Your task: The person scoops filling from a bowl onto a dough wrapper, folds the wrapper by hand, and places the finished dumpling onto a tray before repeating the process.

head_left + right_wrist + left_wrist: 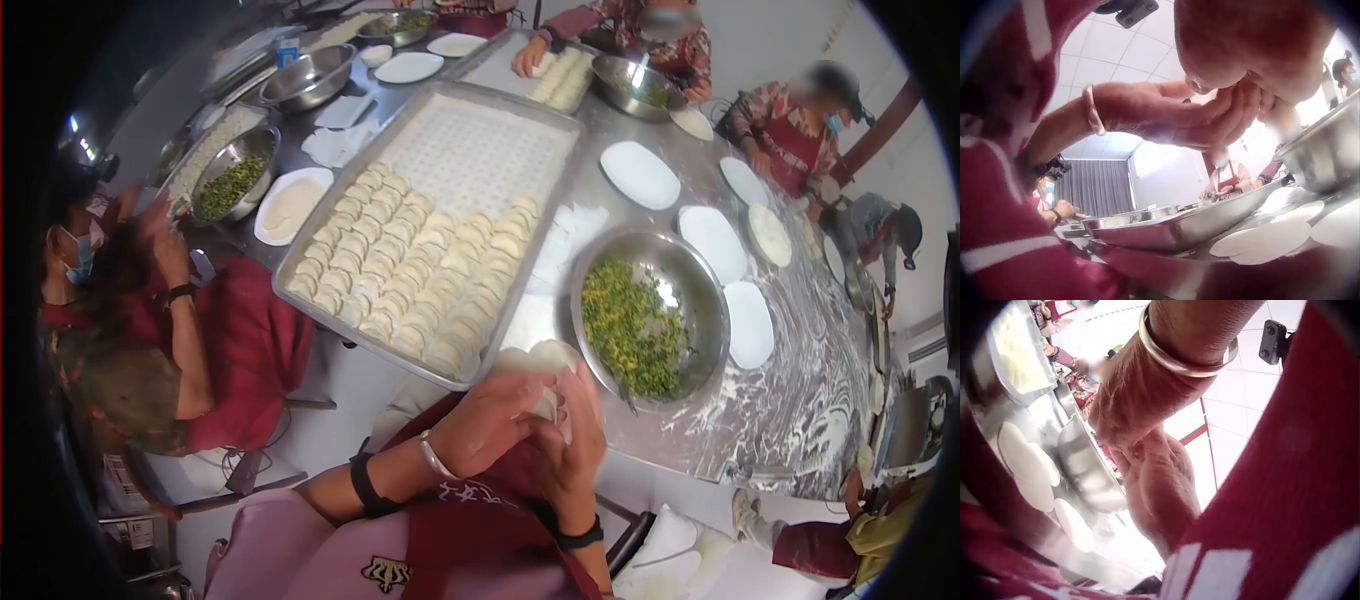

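Observation:
Both hands meet over the table edge, in front of the apron. Between them shows a pale folded dumpling [546, 404], mostly covered by the fingers. My left hand [492, 418], with a silver bangle at its wrist, pinches it from the left. From the other side my right hand [574, 440] holds it with curled fingers and thumb. In the right wrist view, the fingers of the left hand [1172, 117] and right hand [1254, 53] press together and hide the dumpling. Round dough wrappers [552, 354] lie on the table just beyond the hands.
A large tray [395, 345] with rows of dumplings stands ahead to the left. To the right sits a steel bowl [706, 262] of chopped green and yellow filling [630, 325]. White plates [640, 175] stand beyond it. A person [180, 350] sits close on the left; others work around the table.

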`<state>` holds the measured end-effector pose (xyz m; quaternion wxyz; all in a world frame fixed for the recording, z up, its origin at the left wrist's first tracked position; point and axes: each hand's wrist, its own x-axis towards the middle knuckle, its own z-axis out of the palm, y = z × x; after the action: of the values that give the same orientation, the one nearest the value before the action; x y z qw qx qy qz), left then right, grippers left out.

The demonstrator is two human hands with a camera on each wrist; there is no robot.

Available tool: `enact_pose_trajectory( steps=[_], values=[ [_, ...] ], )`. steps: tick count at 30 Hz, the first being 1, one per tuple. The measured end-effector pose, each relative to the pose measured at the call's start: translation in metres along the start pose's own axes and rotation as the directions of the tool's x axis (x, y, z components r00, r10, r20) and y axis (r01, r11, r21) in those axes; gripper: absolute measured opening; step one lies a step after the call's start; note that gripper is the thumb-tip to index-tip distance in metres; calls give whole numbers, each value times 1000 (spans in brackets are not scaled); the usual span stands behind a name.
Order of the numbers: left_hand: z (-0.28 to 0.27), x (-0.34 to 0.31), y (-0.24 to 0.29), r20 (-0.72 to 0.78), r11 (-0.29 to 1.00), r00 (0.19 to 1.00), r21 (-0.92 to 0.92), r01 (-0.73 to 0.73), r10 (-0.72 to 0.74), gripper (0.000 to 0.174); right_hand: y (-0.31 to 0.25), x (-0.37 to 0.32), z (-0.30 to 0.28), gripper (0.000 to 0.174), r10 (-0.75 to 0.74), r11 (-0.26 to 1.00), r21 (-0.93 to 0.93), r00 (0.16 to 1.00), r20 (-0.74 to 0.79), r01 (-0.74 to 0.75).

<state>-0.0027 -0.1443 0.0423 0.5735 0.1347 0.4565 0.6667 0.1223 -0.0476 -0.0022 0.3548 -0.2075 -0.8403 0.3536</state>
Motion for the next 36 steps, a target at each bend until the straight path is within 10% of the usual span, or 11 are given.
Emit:
enact_pose_trajectory(
  steps=[11,23,36],
  values=[
    [-74,31,83,-175,928,955,330,-174,241,38,106,-79,-58,27,502,863,190,751,-429,-468],
    [-189,158,150,-149,482,824,861,-164,547,33,145,-62,-47,14,234,858,-333,874,-426,-392],
    [-221,223,136,-69,69,905,997,44,421,30,140,-57,-46,8,245,816,-428,903,-352,-389]
  ],
)
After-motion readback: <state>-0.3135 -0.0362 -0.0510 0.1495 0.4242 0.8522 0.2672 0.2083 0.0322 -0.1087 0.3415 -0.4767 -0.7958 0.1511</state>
